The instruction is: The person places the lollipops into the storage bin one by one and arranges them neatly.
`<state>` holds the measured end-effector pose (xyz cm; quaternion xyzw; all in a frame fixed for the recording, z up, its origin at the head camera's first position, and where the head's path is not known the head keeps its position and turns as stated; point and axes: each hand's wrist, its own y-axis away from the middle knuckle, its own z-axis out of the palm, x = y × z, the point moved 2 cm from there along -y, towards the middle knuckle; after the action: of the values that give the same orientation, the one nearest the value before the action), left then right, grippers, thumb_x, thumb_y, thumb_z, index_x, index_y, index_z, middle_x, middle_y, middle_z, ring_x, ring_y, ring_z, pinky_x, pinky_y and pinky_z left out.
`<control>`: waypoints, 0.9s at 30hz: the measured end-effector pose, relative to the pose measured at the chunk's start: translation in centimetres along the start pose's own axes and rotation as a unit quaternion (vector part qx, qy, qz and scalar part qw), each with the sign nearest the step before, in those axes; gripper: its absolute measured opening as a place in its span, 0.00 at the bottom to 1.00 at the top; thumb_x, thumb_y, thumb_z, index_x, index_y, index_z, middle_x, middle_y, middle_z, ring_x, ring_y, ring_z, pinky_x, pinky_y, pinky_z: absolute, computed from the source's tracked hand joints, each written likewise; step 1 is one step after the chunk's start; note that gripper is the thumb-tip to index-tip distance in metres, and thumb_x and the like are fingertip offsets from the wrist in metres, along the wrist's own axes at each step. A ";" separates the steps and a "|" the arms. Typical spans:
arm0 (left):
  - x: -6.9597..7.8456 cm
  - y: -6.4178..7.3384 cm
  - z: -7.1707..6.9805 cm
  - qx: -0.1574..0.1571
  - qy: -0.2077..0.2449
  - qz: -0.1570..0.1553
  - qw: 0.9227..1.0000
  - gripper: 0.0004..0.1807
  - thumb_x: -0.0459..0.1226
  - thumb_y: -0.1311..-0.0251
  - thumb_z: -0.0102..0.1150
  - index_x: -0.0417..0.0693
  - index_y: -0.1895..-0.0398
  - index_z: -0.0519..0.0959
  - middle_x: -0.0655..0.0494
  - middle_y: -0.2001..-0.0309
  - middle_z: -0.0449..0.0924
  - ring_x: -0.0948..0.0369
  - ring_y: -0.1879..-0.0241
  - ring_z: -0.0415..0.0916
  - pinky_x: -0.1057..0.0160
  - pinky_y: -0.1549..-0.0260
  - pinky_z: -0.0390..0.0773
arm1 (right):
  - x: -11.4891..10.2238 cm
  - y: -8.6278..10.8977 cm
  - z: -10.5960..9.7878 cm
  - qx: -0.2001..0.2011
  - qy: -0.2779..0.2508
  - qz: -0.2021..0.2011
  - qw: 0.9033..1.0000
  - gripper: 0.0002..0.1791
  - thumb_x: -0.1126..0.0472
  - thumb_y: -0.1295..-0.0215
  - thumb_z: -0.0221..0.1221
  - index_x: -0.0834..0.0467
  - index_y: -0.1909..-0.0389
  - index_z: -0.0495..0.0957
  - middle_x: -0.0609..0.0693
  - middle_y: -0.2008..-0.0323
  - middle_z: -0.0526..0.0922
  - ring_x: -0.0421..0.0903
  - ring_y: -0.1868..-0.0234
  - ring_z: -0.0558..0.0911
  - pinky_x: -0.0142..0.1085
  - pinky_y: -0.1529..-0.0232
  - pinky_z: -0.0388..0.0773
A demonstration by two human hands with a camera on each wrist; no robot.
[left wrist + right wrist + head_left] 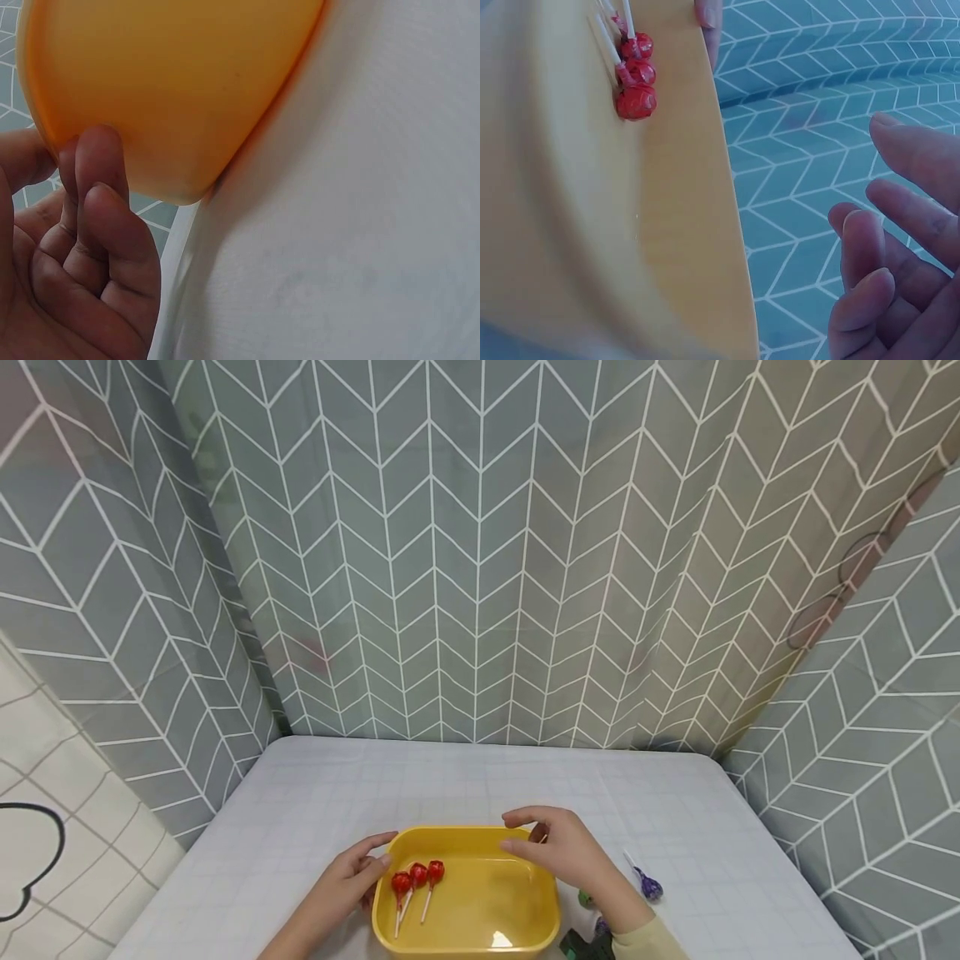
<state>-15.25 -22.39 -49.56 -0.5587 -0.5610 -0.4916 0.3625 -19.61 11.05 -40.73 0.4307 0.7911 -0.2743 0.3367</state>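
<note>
A yellow plastic tray (502,893) stands on the table in front of me. Three red-wrapped lollipops (417,875) lie side by side in its left part, sticks toward me; the right wrist view shows these red lollipops (636,101) as well. My left hand (341,889) pinches the tray's left rim, thumb on top and curled fingers against the outer wall, as the left wrist view shows of the hand (97,255). Over the far right corner hovers my right hand (562,847), fingers loosely bent and apart from the tray, holding nothing.
Right of the tray lie a purple-wrapped lollipop (650,887), a green round piece (585,899) partly hidden by my forearm, and a dark object (588,945) by the right wrist. A white cloth covers the table (480,777); patterned curtains (480,568) surround it.
</note>
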 end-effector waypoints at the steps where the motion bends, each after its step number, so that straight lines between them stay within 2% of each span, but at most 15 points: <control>1: 0.0 0.0 0.0 0.000 0.000 0.000 1.000 0.34 0.52 0.32 0.56 0.44 0.29 0.66 0.48 0.74 0.78 0.54 0.78 0.73 0.61 0.78 0.78 | 0.2 0.2 -0.1 0.002 0.000 0.004 1.000 0.19 0.44 0.39 0.67 0.47 0.49 0.84 0.47 0.53 0.84 0.43 0.69 0.78 0.34 0.74 0.77; 10: 0.0 0.0 0.1 0.000 0.003 -0.003 1.000 0.34 0.53 0.32 0.57 0.45 0.29 0.66 0.47 0.73 0.78 0.54 0.78 0.74 0.60 0.77 0.78 | 1.7 2.0 -1.2 0.018 -0.006 0.024 1.000 0.20 0.43 0.39 0.67 0.43 0.48 0.83 0.42 0.53 0.83 0.43 0.69 0.78 0.34 0.71 0.78; 14: 0.0 0.2 0.1 0.005 0.003 -0.005 1.000 0.34 0.53 0.32 0.56 0.45 0.29 0.65 0.47 0.73 0.78 0.54 0.77 0.73 0.60 0.77 0.78 | 2.2 2.6 -1.7 0.018 -0.010 0.029 0.999 0.21 0.42 0.39 0.67 0.43 0.47 0.82 0.44 0.51 0.83 0.44 0.68 0.78 0.34 0.71 0.77; 18: -0.1 0.2 0.1 0.004 0.003 -0.003 1.000 0.34 0.53 0.32 0.56 0.45 0.29 0.65 0.47 0.74 0.78 0.54 0.78 0.73 0.61 0.78 0.78 | 2.5 3.1 -2.1 0.022 -0.008 0.028 0.999 0.20 0.46 0.38 0.67 0.44 0.46 0.81 0.48 0.50 0.83 0.43 0.69 0.78 0.34 0.72 0.78; 27: 0.0 0.2 0.0 0.001 -0.007 0.001 1.000 0.33 0.53 0.31 0.56 0.47 0.29 0.66 0.48 0.73 0.78 0.54 0.77 0.74 0.61 0.77 0.78 | 3.3 4.0 -3.2 0.042 -0.003 0.055 0.998 0.20 0.44 0.40 0.68 0.43 0.48 0.82 0.43 0.52 0.83 0.43 0.69 0.78 0.35 0.74 0.78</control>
<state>-15.00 -22.39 -49.54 -0.5621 -0.5635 -0.4872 0.3593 -18.42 16.91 -41.85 0.4866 0.7532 -0.2895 0.3349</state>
